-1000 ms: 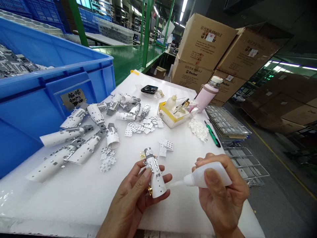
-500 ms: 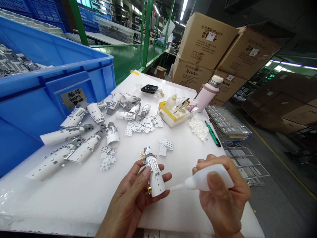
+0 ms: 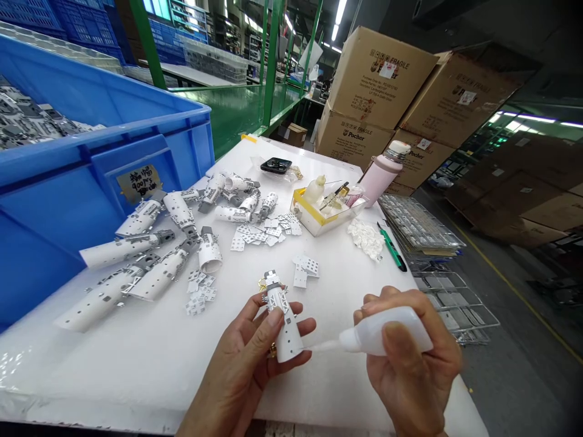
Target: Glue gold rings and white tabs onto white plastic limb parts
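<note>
My left hand (image 3: 248, 358) is closed around a white conical model part (image 3: 288, 337) with a grey top, lattice details and small dark holes. Gold-coloured metal shows behind the part. In my right hand (image 3: 414, 364) is a white squeeze bottle (image 3: 387, 332), gripped between thumb and fingers. Its thin clear nozzle points left, and the tip is at the lower edge of the cone. Whether liquid comes out cannot be seen. Just beyond the cone lie a few flat grey-white plates (image 3: 300, 273).
Similar finished cones (image 3: 155, 273) lie at the left beside a blue crate (image 3: 150, 145). Small plates (image 3: 200, 292) are heaped nearby. A yellow-edged tray (image 3: 319, 226), pink bottle (image 3: 381, 176), crumpled tissue (image 3: 365, 238) and green cutter (image 3: 392, 247) stand or lie toward the right.
The cone has turned slightly in my left hand, and less of the gold metal shows. The bottle stays at its lower edge. The whole view has shifted a little.
</note>
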`<state>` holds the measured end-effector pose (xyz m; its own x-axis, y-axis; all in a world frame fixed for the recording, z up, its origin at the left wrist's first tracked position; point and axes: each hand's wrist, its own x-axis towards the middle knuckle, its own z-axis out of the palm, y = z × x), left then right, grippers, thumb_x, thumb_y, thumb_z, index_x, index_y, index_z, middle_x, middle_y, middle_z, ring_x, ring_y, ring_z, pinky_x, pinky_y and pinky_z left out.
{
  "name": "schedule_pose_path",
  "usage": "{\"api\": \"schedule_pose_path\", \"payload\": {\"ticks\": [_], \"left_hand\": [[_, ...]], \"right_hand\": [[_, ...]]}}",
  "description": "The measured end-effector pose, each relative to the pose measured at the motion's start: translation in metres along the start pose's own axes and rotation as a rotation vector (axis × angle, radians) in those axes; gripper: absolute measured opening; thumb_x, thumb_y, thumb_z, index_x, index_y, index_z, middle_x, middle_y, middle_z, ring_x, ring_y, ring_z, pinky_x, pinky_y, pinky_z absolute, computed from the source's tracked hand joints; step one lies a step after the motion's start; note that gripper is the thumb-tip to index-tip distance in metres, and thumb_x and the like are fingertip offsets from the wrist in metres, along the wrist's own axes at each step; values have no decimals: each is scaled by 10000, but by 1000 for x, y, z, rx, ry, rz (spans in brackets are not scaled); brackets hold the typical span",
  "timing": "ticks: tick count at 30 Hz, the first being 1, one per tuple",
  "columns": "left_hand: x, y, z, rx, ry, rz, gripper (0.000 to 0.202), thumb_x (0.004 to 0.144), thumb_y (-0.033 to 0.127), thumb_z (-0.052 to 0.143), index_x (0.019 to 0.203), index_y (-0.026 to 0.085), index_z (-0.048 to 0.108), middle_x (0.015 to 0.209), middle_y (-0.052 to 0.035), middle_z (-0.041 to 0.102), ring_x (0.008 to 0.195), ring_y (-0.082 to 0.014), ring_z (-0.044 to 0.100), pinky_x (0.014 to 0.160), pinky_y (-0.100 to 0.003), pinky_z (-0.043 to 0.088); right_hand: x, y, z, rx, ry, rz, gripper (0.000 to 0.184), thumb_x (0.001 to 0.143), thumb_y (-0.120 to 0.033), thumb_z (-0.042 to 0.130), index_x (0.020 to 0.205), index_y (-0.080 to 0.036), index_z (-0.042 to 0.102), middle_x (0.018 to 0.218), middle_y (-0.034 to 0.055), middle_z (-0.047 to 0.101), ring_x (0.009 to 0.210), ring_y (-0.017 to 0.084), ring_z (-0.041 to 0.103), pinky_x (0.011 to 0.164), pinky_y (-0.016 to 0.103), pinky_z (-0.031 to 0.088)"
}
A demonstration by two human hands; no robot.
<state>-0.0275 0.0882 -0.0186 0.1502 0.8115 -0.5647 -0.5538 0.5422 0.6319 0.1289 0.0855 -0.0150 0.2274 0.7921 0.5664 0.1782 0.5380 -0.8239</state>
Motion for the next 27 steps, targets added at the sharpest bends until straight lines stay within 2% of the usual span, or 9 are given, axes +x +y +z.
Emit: {"api": "schedule_pose_path", "payload": {"ticks": [3, 6, 8, 13, 22, 27], "left_hand": [[-1, 3, 0, -21, 3, -5, 305, 877, 223, 629, 1176, 195, 577, 1167, -85, 650, 1000, -248, 684, 627, -280, 627], [-2, 6, -3, -88, -19, -18, 233, 875, 201, 626, 1108, 195, 640, 990, -46, 662, 973, -225, 673, 641, -303, 633], [-2, 7, -7, -134, -81, -49, 250, 883, 208, 616, 1128, 186, 654, 940, -53, 669, 958, -220, 669, 700, -341, 634], [2, 3, -15, -154, -203, -72, 291, 880, 252, 625, 1160, 183, 660, 1060, -100, 703, 997, -244, 660, 795, -390, 613], [3, 1, -16, -173, -177, -67, 284, 883, 224, 608, 1159, 172, 648, 1129, -133, 712, 1001, -276, 677, 776, -419, 618], [0, 3, -11, -154, -134, -51, 285, 895, 217, 587, 1171, 163, 634, 1124, -130, 709, 976, -266, 678, 755, -402, 621]], "right_hand": [[4, -3, 1, 145, 108, -6, 217, 871, -373, 626, 762, -188, 658, 603, -2, 463, 561, 138, 444, 459, 250, 380], [6, -3, 0, 163, 184, -25, 212, 883, -347, 612, 757, -186, 670, 620, 7, 481, 582, 144, 458, 470, 256, 396], [5, -1, 0, 98, 170, -12, 216, 899, -344, 593, 773, -190, 677, 668, 20, 513, 620, 152, 483, 520, 277, 413], [0, 3, -1, -15, 118, 54, 219, 897, -382, 603, 795, -197, 660, 742, 37, 539, 656, 165, 500, 545, 296, 396], [-2, 7, -2, -50, 91, 50, 188, 911, -353, 591, 828, -204, 670, 774, 49, 549, 685, 168, 500, 552, 291, 415], [-2, 10, -1, -110, 80, 15, 208, 892, -367, 603, 805, -184, 651, 751, 48, 544, 639, 157, 502, 496, 261, 408]]}}
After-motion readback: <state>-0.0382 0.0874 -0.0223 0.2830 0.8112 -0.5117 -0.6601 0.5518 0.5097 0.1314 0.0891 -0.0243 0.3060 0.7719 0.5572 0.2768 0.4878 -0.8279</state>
